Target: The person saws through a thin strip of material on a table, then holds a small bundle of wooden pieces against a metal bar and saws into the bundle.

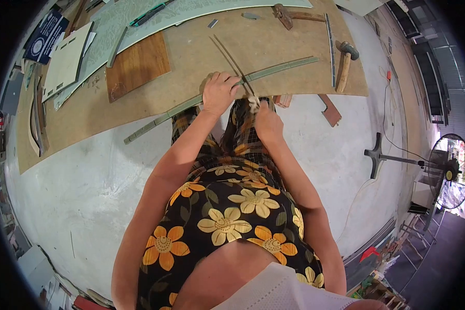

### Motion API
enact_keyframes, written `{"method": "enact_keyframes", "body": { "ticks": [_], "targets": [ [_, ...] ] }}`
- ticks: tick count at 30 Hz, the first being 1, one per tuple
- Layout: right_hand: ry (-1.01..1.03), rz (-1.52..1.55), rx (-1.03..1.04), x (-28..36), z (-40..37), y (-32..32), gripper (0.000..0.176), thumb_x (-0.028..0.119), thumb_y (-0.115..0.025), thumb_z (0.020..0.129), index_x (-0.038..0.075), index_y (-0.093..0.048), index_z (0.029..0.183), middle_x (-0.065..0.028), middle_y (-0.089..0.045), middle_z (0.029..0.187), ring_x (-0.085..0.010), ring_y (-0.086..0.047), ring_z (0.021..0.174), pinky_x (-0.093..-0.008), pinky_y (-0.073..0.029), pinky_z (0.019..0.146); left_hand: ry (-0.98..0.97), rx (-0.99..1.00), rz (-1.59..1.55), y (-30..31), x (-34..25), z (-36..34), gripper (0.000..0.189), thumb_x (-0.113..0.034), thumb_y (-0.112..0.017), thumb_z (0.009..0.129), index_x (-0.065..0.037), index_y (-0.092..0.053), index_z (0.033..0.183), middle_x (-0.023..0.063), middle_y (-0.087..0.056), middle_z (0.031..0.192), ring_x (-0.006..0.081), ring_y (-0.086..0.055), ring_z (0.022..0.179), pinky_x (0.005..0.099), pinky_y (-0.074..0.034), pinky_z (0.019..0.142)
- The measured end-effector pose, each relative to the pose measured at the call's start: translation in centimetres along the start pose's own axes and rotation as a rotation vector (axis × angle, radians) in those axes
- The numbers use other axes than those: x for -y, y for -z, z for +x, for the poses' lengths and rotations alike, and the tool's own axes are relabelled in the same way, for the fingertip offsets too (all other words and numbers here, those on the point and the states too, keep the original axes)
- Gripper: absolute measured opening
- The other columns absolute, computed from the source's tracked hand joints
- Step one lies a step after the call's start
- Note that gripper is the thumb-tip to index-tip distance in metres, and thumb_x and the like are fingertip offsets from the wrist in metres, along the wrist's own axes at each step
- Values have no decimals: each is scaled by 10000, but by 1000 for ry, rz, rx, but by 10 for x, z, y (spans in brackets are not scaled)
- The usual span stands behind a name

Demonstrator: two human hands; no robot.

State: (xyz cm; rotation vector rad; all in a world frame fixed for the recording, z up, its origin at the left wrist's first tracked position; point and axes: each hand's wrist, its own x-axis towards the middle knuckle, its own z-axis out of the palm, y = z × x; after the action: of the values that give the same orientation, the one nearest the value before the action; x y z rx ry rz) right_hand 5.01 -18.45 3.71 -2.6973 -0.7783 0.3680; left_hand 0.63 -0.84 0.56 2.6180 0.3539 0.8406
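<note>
A long, narrow green strip (289, 65) lies slantwise over the near edge of the board, its left end sticking out past it. My left hand (219, 92) grips the strip near its middle, with the fingers curled over it. My right hand (268, 123) is closed around a long thin tool (234, 61) with a pale wrapped handle (253, 103). Two dark narrow lines run from that handle, crossing the strip just right of my left fingers and reaching over the board. The tool's exact kind is unclear.
On the brown board (191, 51) lie a hammer (294, 17), a second hammer (345, 67), a metal strip (330, 51), a wooden panel (138, 66) and a green cutter knife (149, 15). A brown notched piece (330, 110) sits beyond the near edge. A fan (449, 173) stands right.
</note>
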Motion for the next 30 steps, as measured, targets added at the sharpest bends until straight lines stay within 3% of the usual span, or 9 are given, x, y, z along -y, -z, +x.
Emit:
{"method": "enact_keyframes", "body": {
  "ticks": [5,10,19,22,25,30],
  "targets": [
    [81,-29,-94,12,22,-9,125,84,-459,901,7,-514,983,-246,-668,761,-423,-678,732,-505,-537,623,10,-8,-6,-2,2,0,197,-200,-727,769,-168,-704,962,27,-604,916,254,-579,918,382,-491,774],
    [78,-50,-107,-12,-18,-16,128,82,-460,899,11,-501,997,-239,-659,721,-411,-675,690,-500,-532,587,8,17,-9,-1,2,-1,263,-184,-741,754,-165,-693,1011,35,-599,929,267,-575,937,397,-474,804],
    [-42,49,-24,-24,-39,12,164,141,-483,911,34,-494,1035,-277,-651,764,-481,-635,741,-563,-493,638,-2,-19,19,-4,3,0,227,-218,-736,763,-177,-705,985,23,-605,908,242,-572,934,380,-471,794],
    [30,127,-130,-18,-38,17,163,146,-519,902,26,-497,1010,-276,-642,744,-482,-629,725,-562,-489,625,1,-3,15,-2,3,-2,247,-209,-738,764,-162,-697,1003,32,-600,918,255,-575,935,397,-469,792],
    [34,83,-93,-17,-29,8,162,151,-519,904,23,-492,1001,-273,-640,737,-484,-627,724,-565,-489,631,-6,-4,4,-2,1,0,243,-212,-736,758,-168,-697,994,23,-599,913,246,-569,922,388,-467,779],
    [12,29,-16,-10,-25,6,129,122,-448,909,24,-476,987,-277,-645,747,-466,-648,748,-561,-498,659,-16,-22,20,0,0,0,233,-214,-736,754,-175,-698,980,14,-597,900,235,-565,913,379,-468,766]
  ]
}}
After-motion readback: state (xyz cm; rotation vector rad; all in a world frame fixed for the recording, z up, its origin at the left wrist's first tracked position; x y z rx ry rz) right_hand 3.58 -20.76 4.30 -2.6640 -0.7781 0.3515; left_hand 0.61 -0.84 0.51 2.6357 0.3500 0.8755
